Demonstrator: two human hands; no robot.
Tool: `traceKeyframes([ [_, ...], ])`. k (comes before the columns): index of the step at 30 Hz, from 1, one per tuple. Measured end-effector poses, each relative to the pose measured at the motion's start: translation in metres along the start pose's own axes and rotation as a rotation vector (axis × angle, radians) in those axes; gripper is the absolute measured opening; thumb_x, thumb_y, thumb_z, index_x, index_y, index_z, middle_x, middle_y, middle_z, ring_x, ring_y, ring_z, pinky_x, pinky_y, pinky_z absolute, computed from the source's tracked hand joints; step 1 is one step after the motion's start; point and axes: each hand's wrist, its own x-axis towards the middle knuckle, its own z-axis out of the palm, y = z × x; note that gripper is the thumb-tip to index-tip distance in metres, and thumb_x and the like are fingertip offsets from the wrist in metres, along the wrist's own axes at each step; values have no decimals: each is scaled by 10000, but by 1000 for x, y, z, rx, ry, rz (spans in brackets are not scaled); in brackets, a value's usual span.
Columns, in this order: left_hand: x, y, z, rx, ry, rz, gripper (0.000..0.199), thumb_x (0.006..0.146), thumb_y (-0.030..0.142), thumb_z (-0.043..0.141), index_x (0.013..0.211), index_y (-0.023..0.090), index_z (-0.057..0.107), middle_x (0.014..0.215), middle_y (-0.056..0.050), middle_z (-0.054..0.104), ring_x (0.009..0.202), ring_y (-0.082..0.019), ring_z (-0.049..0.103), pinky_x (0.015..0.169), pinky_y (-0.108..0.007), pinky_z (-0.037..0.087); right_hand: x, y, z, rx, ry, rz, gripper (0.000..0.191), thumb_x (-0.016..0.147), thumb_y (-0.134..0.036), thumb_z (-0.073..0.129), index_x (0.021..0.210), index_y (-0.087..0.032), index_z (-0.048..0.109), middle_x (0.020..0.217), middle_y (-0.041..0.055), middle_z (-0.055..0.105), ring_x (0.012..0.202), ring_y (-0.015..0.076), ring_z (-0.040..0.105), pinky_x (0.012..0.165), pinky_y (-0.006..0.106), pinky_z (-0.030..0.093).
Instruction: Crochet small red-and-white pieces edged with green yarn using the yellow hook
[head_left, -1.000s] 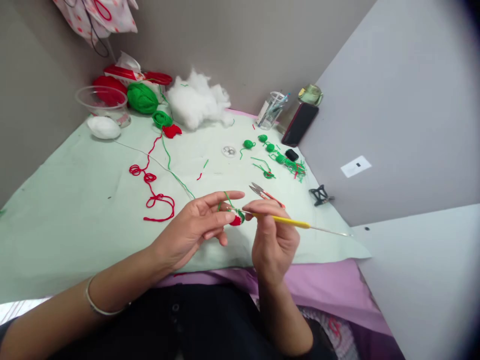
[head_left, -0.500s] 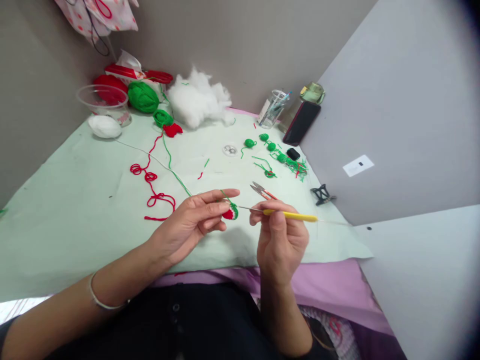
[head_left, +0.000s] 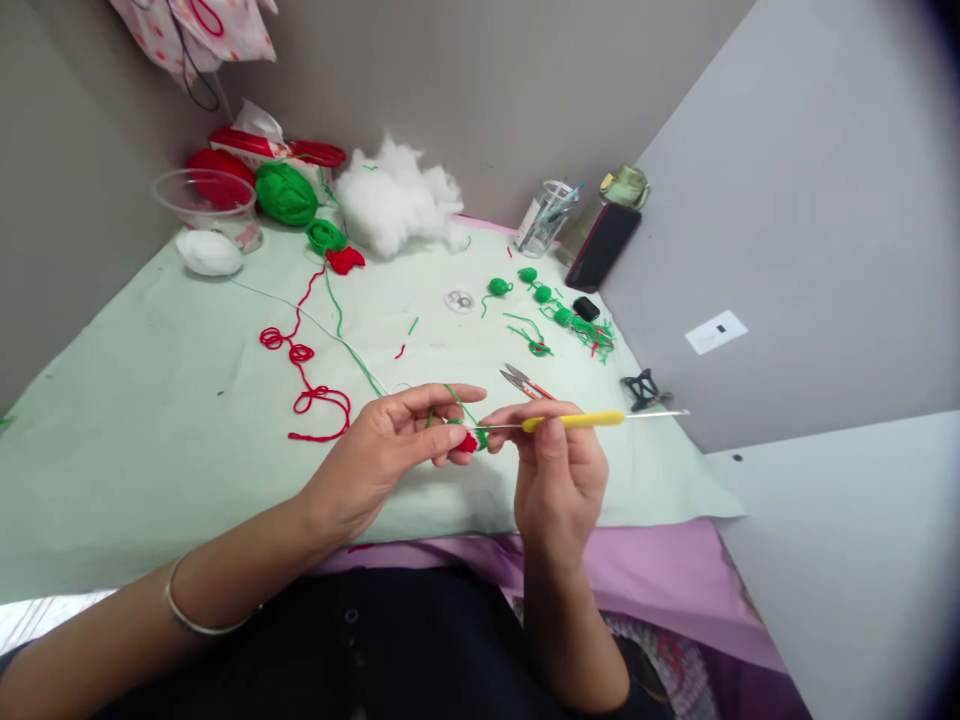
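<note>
Red, white and green yarn meets in a small crocheted piece [head_left: 468, 441] at the centre of the frame, clamped between the thumb and fingers of a person's left hand [head_left: 386, 438]. The piece lies at the fingertips, just beside the fingers of the right hand [head_left: 561, 478], which are closed on a yellow-handled crochet hook [head_left: 574, 420]. The hook's thin shaft reaches the piece; whether its tip is inside a stitch is too small to tell. A green strand [head_left: 461, 403] runs from the raised left index finger to the work.

Scissors [head_left: 527, 382] lie on the pale green cloth [head_left: 255, 510] just beyond the right hand. Loose red yarn [head_left: 322, 400] curls at left of centre, while white stuffing [head_left: 397, 200] and a green yarn ball [head_left: 286, 194] sit near the wall, upper left of the frame. Small green balls [head_left: 542, 293] are scattered at upper right, near a dark phone [head_left: 604, 247] leaning against a bottle [head_left: 624, 188]. Grey walls [head_left: 480, 90] close in the corner, with a white wall plate [head_left: 716, 332] at right.
</note>
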Motion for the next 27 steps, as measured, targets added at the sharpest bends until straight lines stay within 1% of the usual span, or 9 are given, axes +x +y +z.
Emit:
traceKeyframes([
  [2, -1, -1, 0, 50, 10, 45, 298, 860, 248, 815, 1154, 296, 817, 884, 15, 644, 757, -99, 649, 711, -209, 505, -4, -3, 0, -158, 8, -97, 213, 1062, -232, 486, 1020, -202, 693, 905, 42, 770, 710, 142, 728, 663, 308, 623],
  [5, -2, -1, 2, 127, 62, 117, 318, 849, 232, 815, 1165, 272, 805, 845, 19, 642, 774, -109, 639, 724, -214, 516, -10, -3, 1, -386, -25, -309, 237, 1054, -182, 470, 1104, -223, 698, 947, 45, 778, 780, 153, 743, 683, 310, 627],
  [9, -2, 2, 7, 247, 166, 203, 343, 828, 202, 805, 1169, 241, 794, 828, 19, 635, 773, -126, 625, 753, -247, 526, -12, 4, 3, -537, -85, -562, 226, 1058, -211, 464, 1167, -233, 660, 972, 72, 797, 877, 194, 769, 688, 343, 642],
  [13, -4, 1, 12, 376, 255, 339, 313, 815, 138, 771, 1108, 242, 811, 863, 2, 652, 747, -126, 578, 713, -258, 488, -12, 11, 5, -581, -74, -683, 226, 1041, -196, 499, 1206, -194, 654, 981, 105, 800, 904, 204, 777, 688, 338, 644],
  [15, -6, -1, 14, 394, 270, 367, 315, 803, 126, 771, 1093, 242, 818, 860, -1, 656, 728, -127, 563, 697, -264, 476, -13, 15, 5, -617, -69, -714, 252, 1028, -181, 522, 1243, -187, 653, 1007, 116, 801, 930, 213, 775, 704, 347, 647],
  [18, -6, -3, 15, 299, 237, 285, 402, 791, 142, 799, 1178, 248, 798, 845, 9, 644, 705, -116, 548, 702, -254, 479, -16, 23, 8, -688, -24, -746, 320, 989, -133, 580, 1289, -213, 661, 1042, 102, 796, 946, 214, 763, 725, 352, 649],
  [22, -1, -2, 9, -59, 80, -22, 496, 798, 238, 847, 1285, 230, 750, 743, 38, 573, 623, -80, 480, 632, -210, 466, -18, 27, 8, -727, 19, -737, 351, 944, -109, 657, 1242, -285, 714, 1108, 76, 769, 979, 214, 746, 749, 353, 643],
  [24, 3, 1, 5, -195, 27, -142, 448, 815, 253, 842, 1251, 184, 766, 688, 47, 537, 564, -54, 398, 601, -192, 456, -16, 23, 7, -643, 18, -653, 302, 974, -127, 614, 1205, -286, 728, 1085, 71, 762, 964, 212, 742, 749, 361, 636],
  [27, 5, 6, 1, -238, 46, -153, 363, 813, 215, 843, 1169, 157, 800, 702, 45, 548, 526, -26, 307, 583, -174, 462, -11, 12, 4, -387, 55, -409, 254, 1026, -163, 514, 1126, -251, 730, 954, 53, 749, 799, 186, 717, 686, 362, 612],
])
